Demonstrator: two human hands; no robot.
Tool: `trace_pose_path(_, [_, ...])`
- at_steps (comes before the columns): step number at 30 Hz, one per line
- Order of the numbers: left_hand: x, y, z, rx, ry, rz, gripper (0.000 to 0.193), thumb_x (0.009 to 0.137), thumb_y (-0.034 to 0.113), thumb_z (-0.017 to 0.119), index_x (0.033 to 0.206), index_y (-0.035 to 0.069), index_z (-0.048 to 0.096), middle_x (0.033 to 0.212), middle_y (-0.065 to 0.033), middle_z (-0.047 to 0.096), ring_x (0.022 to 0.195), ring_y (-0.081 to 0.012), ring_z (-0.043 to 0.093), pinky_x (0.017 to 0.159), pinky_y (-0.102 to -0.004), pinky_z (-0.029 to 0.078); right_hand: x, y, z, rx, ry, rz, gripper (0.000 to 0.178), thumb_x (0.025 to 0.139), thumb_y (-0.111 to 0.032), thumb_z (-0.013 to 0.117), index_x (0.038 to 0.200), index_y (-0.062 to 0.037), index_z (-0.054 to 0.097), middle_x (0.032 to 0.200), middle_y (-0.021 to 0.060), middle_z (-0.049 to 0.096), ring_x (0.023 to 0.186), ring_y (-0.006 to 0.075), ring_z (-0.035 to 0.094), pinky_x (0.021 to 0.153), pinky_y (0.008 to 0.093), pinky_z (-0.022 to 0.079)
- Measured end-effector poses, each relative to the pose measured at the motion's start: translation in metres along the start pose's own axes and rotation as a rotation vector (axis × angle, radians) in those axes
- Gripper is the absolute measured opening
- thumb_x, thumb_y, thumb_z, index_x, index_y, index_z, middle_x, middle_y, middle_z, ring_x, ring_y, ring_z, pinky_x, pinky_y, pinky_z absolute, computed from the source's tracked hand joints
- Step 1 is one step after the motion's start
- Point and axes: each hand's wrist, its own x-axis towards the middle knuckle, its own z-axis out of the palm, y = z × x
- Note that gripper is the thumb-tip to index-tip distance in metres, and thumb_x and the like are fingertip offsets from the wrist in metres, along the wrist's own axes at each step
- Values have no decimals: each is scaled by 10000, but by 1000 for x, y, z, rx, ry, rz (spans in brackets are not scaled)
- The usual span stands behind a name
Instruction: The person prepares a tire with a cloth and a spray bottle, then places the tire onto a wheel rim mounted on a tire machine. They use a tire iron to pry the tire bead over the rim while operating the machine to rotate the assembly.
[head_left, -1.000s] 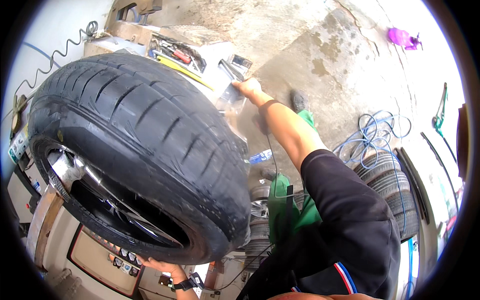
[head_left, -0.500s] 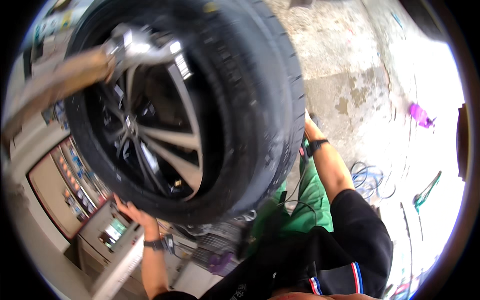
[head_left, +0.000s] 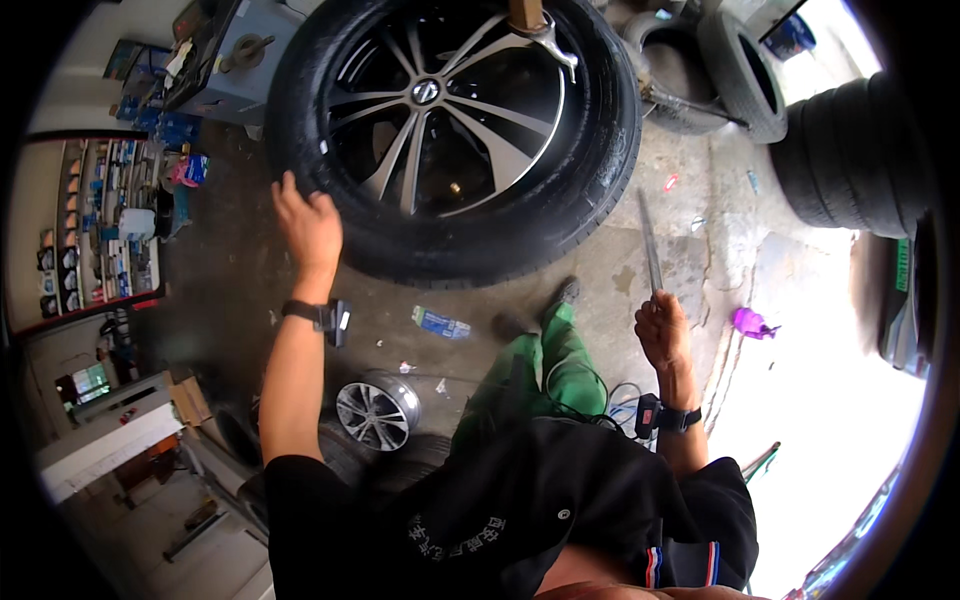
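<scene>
A large black tyre (head_left: 460,240) on a silver-and-black alloy wheel rim (head_left: 500,150) fills the upper middle. A metal mount head (head_left: 550,45) on a brown post sits over the rim's upper right. My left hand (head_left: 310,235) is beside the tyre's left lower edge, fingers apart and holding nothing; I cannot tell whether it touches the rubber. On the right, away from the tyre, my right hand (head_left: 662,332) is closed round the lower end of a tyre lever (head_left: 651,240). The lever points up and slightly left.
A loose alloy rim (head_left: 376,414) is at lower left of my legs. Tyres are stacked (head_left: 850,150) at the right, with a loose tyre (head_left: 745,75) farther back. Shelving with tools (head_left: 110,225) stands left. A blue package (head_left: 441,323) and a purple item (head_left: 752,323) lie on the floor.
Both hands were on the tyre, which stood tilted and closer; now it appears flatter and farther away. My left hand is spread beside it, and my right hand has taken a tyre lever.
</scene>
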Motion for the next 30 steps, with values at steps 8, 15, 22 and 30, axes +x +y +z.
trace_pose_path(8, [-46,97,-51,-672,-448,-43,485,920,372,693,1128,-62,631,1078,-171,691,1058,-250,636,906,-322,484,-159,-21,43,-573,-266,-416,332,946,-318,660,750,-89,519,637,-45,427,543,59,352,479,245,264])
trace_pose_path(15, [-56,191,-119,-1911,-1217,-398,866,916,629,578,1344,-114,457,1323,-262,566,1255,-350,557,1080,-456,439,-238,-4,88,-1144,-365,-206,329,913,-313,728,854,-8,618,754,-47,555,711,60,477,601,250,395])
trace_pose_path(22, [13,212,-220,-2090,-1057,347,660,1038,563,371,1205,-31,606,807,-82,624,756,-197,608,788,-377,521,-162,19,130,-1716,-662,-541,330,950,-251,633,754,3,557,676,127,547,625,304,516,615,401,435])
trace_pose_path(30, [-72,73,-138,-1171,-737,-669,541,936,626,570,954,89,630,819,-23,642,746,-123,614,714,-289,516,-102,35,184,-1159,-786,-132,415,1002,-349,617,767,-10,570,665,-54,449,640,46,402,537,279,349])
